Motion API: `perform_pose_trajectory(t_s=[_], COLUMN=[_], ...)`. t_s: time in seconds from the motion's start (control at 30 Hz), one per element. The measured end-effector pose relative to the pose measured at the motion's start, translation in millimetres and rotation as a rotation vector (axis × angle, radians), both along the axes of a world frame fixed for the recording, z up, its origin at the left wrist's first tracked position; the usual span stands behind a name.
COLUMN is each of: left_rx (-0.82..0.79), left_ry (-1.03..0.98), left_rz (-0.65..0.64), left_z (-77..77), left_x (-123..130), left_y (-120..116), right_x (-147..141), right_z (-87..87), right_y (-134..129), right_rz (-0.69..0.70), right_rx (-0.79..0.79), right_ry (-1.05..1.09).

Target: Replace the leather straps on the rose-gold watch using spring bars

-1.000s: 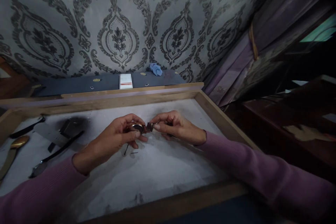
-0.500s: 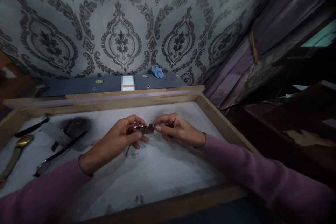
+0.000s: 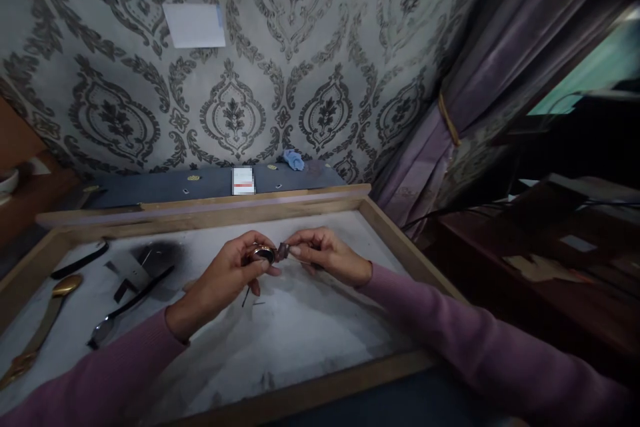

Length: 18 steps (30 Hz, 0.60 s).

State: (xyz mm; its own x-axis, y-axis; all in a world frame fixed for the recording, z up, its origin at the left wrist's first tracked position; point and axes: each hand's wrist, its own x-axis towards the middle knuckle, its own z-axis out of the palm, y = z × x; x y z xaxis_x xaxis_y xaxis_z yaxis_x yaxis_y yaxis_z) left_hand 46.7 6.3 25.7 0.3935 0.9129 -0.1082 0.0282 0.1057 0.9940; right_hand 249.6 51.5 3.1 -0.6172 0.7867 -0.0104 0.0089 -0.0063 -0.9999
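Fingers of my left hand [image 3: 235, 265] are closed round a round watch [image 3: 263, 254] with a shiny gold-coloured rim. My right hand [image 3: 325, 253] pinches a dark brown watch strap [image 3: 284, 251] by its end, close against the watch case; whether the two are joined I cannot tell. Both hands hover over the white bottom of a shallow wooden tray [image 3: 409, 251]. Beneath my left hand lie a thin dark rod [image 3: 245, 297] and a tiny pin [image 3: 258, 303].
At the tray's left lie a gold watch [image 3: 67, 285], a black-strapped watch [image 3: 103, 330], a black strap [image 3: 80, 260] and a grey metal piece [image 3: 131, 271]. Behind the tray, a small box [image 3: 243, 181] and a crumpled blue cloth [image 3: 293, 160] rest on a dark blue surface.
My view has tilted up, so the tray and hands sit lower and more of the wall shows. The watch case has turned slightly in my left hand; both grips stay the same.
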Motion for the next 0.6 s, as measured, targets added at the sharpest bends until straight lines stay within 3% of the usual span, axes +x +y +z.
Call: perform_pose_trajectory(t_s=[0.6], left_rx=[0.068], left_ry=[-0.022], left_rz=[0.020], left_z=[-0.5], left_x=[-4], left_y=[-7], right_x=[-3], right_z=[11.3], right_y=[-7], right_rz=[0.008], right_rx=[0.136], right_ry=[-0.050])
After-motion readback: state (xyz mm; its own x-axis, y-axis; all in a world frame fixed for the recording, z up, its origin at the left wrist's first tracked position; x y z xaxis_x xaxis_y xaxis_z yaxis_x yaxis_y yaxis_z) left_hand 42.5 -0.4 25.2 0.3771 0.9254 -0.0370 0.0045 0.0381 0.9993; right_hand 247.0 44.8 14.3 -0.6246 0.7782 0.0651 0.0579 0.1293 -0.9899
